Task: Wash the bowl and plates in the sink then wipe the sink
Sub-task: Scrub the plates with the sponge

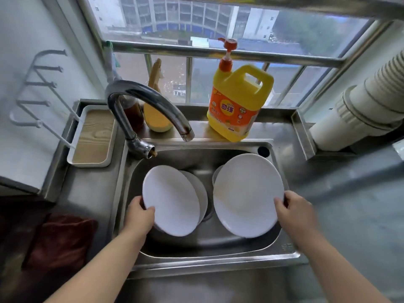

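Head view, left hand [140,212] and right hand [294,207] each gripping white plates [170,200], faucet [150,108] overhead

Only two forearms and two hands of the person show, entering from the bottom edge of the view. Both forearms are bare along all of their visible length: no sleeve, cuff or fabric covers them up to the frame's lower border. The left hand [140,212] wears no glove, and no ring, watch or band shows on it or on its wrist. The right hand [294,209] is likewise ungloved, with a bare wrist and no jewellery visible. The fingers are short and rounded at the tips; the nails are too blurred to describe. No marks or writing show on either arm.
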Demonstrator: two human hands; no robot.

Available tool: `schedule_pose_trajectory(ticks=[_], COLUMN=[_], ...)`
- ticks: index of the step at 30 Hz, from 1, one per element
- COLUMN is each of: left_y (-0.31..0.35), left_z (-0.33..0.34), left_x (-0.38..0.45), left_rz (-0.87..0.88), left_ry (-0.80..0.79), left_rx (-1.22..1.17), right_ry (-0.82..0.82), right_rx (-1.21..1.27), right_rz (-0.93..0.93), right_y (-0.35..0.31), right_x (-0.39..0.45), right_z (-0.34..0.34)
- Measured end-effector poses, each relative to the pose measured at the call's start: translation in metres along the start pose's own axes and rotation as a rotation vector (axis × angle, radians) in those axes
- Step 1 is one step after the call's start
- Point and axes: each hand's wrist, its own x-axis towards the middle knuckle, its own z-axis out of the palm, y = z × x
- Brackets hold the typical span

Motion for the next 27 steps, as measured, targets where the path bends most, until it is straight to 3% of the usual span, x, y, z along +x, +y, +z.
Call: schedule_pose_trajectory(ticks=[8,13,20,24,27], left_y=[-0.031,-0.04,-0.044,-0.037,-0.065], left_z=[0.018,0.027,0.048,0.057,0.068], left_x=[0.052,0.071,0.093,0.1,0.121], left_rz=[-0.183,-0.249,-0.405,-0.469,-0.498], left_ry=[-0.005,-0.002,0.091,0.038,0.084], left_rx=[-0.188,-0.266,-0.228,-0.2,-0.229], right_ry=[-0.053,-0.101,-0.143,-0.176,-0.197], right_rx=[0.367,0.536,0.486,0.477,0.449], right_rz=[0.285,0.351,0.326,0.363,0.356], right_y=[0.032,0.027,0.026,0.025,0.021], right_x=[-0.009,-0.014,-0.016,-0.016,-0.016], right_z=[0.012,0.027,0.041,0.047,0.048])
